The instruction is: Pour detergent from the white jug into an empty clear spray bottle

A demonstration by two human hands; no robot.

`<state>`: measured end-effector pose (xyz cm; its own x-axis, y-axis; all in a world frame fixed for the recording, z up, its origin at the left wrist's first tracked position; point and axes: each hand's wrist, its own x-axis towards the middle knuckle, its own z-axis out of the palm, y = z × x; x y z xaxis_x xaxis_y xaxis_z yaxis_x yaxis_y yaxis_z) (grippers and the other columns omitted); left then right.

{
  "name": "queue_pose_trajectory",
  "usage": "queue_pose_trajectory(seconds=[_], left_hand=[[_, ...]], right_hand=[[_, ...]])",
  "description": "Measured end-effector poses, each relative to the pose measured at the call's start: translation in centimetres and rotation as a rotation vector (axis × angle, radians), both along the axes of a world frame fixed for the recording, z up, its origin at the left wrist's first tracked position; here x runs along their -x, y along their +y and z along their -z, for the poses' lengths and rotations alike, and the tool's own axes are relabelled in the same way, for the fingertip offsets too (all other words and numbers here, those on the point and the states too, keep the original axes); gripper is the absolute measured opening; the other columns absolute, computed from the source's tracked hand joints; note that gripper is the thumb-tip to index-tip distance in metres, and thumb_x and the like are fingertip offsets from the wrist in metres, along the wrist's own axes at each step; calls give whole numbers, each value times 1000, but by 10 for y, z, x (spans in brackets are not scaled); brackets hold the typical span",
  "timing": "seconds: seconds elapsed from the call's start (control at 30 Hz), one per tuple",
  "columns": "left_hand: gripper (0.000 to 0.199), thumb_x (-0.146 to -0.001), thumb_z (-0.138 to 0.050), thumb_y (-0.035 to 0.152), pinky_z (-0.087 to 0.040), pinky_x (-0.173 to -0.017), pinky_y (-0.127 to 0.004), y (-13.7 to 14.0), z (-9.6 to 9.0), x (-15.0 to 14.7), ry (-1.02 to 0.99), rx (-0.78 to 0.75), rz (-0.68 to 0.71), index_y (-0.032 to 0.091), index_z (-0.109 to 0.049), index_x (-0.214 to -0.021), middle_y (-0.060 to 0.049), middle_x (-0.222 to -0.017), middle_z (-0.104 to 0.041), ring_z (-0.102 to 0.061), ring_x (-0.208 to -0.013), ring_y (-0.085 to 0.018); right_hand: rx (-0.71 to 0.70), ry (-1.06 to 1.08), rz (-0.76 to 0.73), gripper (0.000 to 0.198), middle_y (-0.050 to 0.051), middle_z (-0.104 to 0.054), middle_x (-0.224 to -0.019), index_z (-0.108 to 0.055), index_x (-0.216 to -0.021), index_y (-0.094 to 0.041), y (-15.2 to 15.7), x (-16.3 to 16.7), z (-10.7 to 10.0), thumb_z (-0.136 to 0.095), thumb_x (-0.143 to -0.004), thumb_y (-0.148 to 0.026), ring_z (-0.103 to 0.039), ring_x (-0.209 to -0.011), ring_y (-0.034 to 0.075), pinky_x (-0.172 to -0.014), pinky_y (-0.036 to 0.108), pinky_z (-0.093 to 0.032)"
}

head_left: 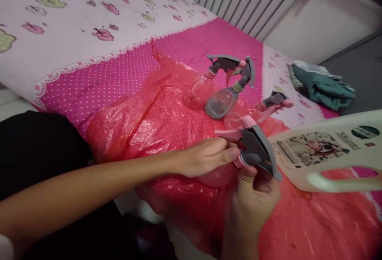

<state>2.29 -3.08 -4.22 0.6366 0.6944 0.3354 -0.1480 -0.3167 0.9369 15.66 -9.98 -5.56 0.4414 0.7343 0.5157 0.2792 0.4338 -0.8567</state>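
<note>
A spray bottle (256, 148) with a grey and pink trigger head and a pink collar is tilted between my hands. My left hand (209, 156) is closed around its neck, thumb lying against the collar. From below, my right hand (256, 196) grips the spray head near the collar with thumb and curled fingers. The bottle's clear body is partly hidden behind my left hand. Just beyond are a clear spray bottle (198, 92), a greyish spray bottle (222, 101) with a pale green collar, and another pink-collared spray bottle (262, 107).
Red plastic sheeting (128, 132) lies crumpled under the bottles, over a pink patterned bedspread (98, 69). A large cream jug (301, 176) with a handle and label stands at right. Folded green cloth (325, 89) rests behind it. A white slatted rail (232, 1) borders the far side.
</note>
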Motion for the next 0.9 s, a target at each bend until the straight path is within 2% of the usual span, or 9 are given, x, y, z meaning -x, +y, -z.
queue_pose_trajectory(seconds=[0.13, 0.23, 0.37, 0.53, 0.63, 0.77, 0.9], left_hand=[[71, -105, -27, 83, -54, -96, -42, -1, 2, 0, 33, 0, -17, 19, -59, -99, -9, -106, -66, -64, -102, -24], [71, -104, -30, 82, -54, -99, -46, -2, 2, -1, 56, 6, -28, 18, -60, -106, -12, -113, -68, -65, -108, -27], [55, -109, -40, 70, -54, -99, -44, 0, 1, -1, 22, -40, 26, 18, -58, -117, -15, -125, -69, -68, -114, -29], [41, -113, -41, 59, -53, -99, -40, 3, -2, -1, 7, -71, 55, 21, -57, -113, -13, -127, -70, -69, -118, -28], [47, -113, -37, 61, -51, -106, -42, 3, -1, 0, -36, -76, 68, 20, -59, -121, -14, -131, -70, -66, -129, -30], [62, -111, -34, 69, -49, -112, -47, 4, 5, -1, -66, -65, 75, 18, -57, -139, -18, -140, -67, -64, -133, -32], [62, -111, -37, 68, -46, -116, -46, 5, 9, -4, -143, -87, 69, 21, -51, -150, -18, -152, -61, -61, -138, -30]], right_hand=[[-7, 17, -30, 42, 7, -65, -100, -64, -106, -6, 2, -1, 1, -77, -99, -45, -66, -94, 9, -87, 21, -59], [18, 38, -97, 45, 7, -65, -102, -63, -112, -6, 1, -8, 5, -76, -100, -47, -65, -93, 10, -84, 21, -59], [45, 52, -168, 43, 8, -63, -106, -60, -117, -7, 1, -16, 10, -73, -102, -45, -65, -95, 11, -85, 23, -61], [-20, 3, -158, 44, 5, -61, -102, -56, -113, -8, 8, -15, 3, -80, -95, -40, -63, -93, 9, -81, 19, -58], [-48, -20, -131, 44, 4, -60, -102, -54, -111, -8, 11, -8, -4, -83, -93, -37, -62, -91, 8, -78, 16, -57], [-78, 7, -66, 45, 4, -60, -103, -50, -109, -9, 10, 6, -10, -84, -92, -34, -62, -92, 7, -79, 15, -57], [-73, 44, -10, 48, 3, -61, -103, -49, -109, -10, 8, 15, -9, -86, -89, -33, -64, -91, 8, -78, 15, -57]])
